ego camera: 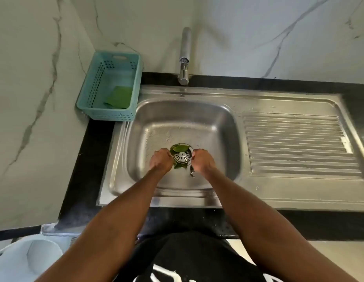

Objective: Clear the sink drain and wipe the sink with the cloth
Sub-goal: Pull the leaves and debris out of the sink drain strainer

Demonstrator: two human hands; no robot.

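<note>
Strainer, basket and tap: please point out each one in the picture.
strainer [182, 156], head view, on its slotted metal dome
basket [134, 92], head view, on its right wall
tap [184, 58], head view, on the spout end

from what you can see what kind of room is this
Most likely a home kitchen: a stainless steel sink with a ribbed draining board, a chrome tap above it, and a black stone counter against marble-look wall tiles.

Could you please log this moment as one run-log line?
left hand: at leaves | right hand: at drain strainer | cloth: in basket
</note>
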